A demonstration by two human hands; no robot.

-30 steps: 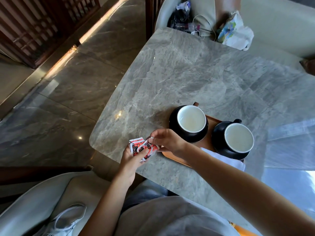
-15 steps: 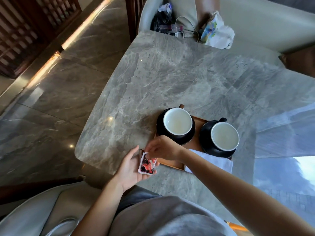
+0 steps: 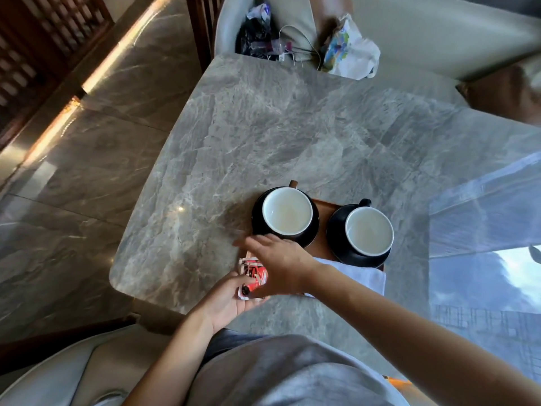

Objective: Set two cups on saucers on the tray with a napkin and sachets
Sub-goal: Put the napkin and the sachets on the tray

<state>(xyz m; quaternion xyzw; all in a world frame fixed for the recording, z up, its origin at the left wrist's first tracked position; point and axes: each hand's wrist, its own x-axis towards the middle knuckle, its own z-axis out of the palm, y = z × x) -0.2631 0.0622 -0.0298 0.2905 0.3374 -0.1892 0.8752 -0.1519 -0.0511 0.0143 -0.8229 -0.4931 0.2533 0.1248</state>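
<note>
Head view: left hand (image 3: pixel 231 297) grips the red sachets (image 3: pixel 253 271) at the tray's (image 3: pixel 322 224) near-left corner. Right hand (image 3: pixel 279 259) is spread over that corner, fingers straight, released. 2 cups (image 3: pixel 287 210) on saucers (image 3: pixel 336 244) stand on the tray, napkin (image 3: pixel 354 273) at its near edge.

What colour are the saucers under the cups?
The saucers are black, clearest in the head view.

A café or lounge: marble table (image 3: pixel 292 136), cushioned seats (image 3: pixel 424 33), polished stone floor (image 3: pixel 87 159).
</note>
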